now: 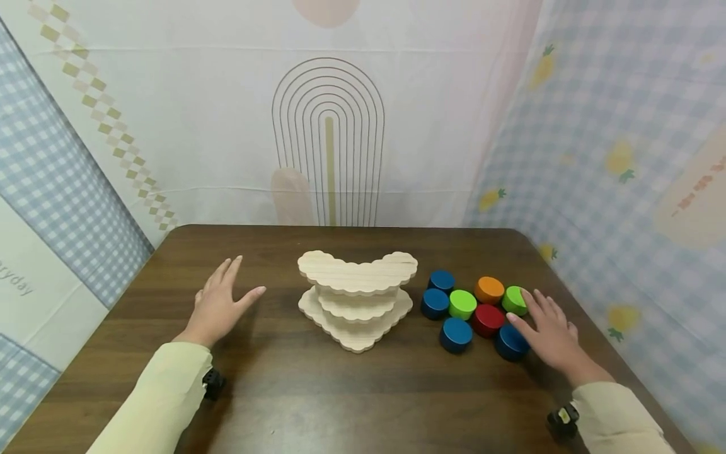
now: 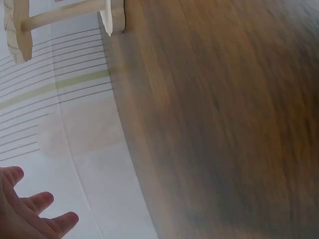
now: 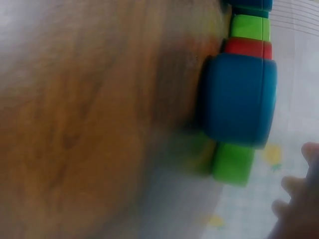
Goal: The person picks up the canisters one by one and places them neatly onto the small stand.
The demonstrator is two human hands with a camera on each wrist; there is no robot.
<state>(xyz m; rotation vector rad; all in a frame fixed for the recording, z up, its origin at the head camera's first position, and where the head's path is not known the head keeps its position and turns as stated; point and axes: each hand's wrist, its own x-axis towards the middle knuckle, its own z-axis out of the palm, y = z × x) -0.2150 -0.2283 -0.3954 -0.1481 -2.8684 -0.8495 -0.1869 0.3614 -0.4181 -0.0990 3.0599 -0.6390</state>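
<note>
A pale wooden tiered stand point(image 1: 357, 275) with scalloped edges stands near the middle of the table. My left hand point(image 1: 218, 309) is to its left, holding nothing, fingers spread; some of its fingertips point(image 2: 65, 222) show in the left wrist view. Over on the right, my right hand point(image 1: 550, 331) is beside a group of round blocks, fingers extended and its fingertips close to a green block point(image 1: 514, 301) and a blue block point(image 1: 512, 343). A red block point(image 1: 488, 320), an orange block point(image 1: 489, 290), a second green block point(image 1: 462, 304) and several more blue ones stand close together there.
The dark brown wooden table point(image 1: 340, 403) has rounded far corners. Behind it hangs a white printed cloth point(image 1: 227, 126), with a blue checked cloth point(image 1: 595, 157) along the right side. Black wrist cameras sit on both sleeves.
</note>
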